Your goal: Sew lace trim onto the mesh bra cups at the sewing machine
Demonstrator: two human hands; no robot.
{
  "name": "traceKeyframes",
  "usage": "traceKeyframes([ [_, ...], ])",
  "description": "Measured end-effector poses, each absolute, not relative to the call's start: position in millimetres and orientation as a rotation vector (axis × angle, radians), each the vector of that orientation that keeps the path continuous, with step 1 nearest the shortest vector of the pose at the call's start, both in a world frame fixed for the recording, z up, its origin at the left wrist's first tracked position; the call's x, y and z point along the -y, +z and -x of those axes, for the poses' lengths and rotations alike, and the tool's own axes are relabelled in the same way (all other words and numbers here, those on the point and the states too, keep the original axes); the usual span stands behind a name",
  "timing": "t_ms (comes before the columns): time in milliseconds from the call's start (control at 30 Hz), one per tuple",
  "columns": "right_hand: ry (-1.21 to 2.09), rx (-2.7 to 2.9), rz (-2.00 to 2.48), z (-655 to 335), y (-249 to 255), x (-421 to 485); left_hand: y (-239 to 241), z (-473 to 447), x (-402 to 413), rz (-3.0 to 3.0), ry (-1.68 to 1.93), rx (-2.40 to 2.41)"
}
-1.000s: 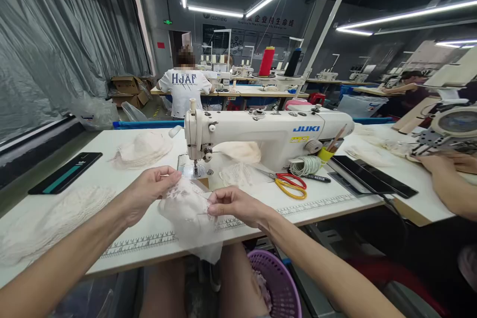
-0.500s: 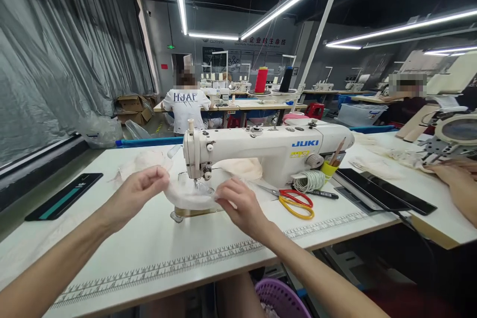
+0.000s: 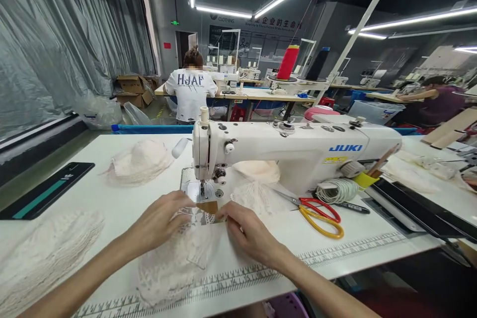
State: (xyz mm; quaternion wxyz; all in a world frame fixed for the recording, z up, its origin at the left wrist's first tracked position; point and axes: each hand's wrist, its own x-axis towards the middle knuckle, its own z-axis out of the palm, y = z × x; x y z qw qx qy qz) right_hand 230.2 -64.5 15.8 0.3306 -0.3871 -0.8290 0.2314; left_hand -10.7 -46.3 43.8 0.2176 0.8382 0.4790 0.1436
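Observation:
A cream lace piece [image 3: 175,266] lies on the table in front of the white sewing machine [image 3: 283,146], its upper edge just before the needle and presser foot [image 3: 202,190]. My left hand [image 3: 162,221] rests on that edge from the left, fingers bent and closed on the lace. From the right, my right hand [image 3: 251,231] pinches the lace edge between thumb and forefinger; the fingertips are partly hidden. Between the hands, a brownish plate [image 3: 207,207] shows beside the lace. More lace cloth [image 3: 255,196] lies under the machine's arm.
Red-and-yellow-handled scissors [image 3: 320,216] lie right of my right hand, near a coil of pale cord [image 3: 336,191]. A cream lace pile [image 3: 141,161] and another stack [image 3: 44,253] lie left, with a black-and-green device [image 3: 48,191]. A printed ruler [image 3: 238,277] runs along the front edge.
The lace held up before the needle has come down onto the table. Both hands are lower, with the left closer to the right. My view has shifted nearer the machine.

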Motion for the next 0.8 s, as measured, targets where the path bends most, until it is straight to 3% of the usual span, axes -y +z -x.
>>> traceKeyframes([
  [267,0.749,2.132,1.185,-234.4,29.1,44.6,26.9,-16.8,30.7,-2.212,0.131,-1.488],
  [467,0.715,2.305,1.162,-209.3,16.9,32.6,29.1,-10.9,35.1,-2.072,0.240,-1.441],
  [800,0.986,2.148,1.246,-204.0,11.0,28.0,31.7,-0.1,28.5,-1.685,0.378,-1.259],
])
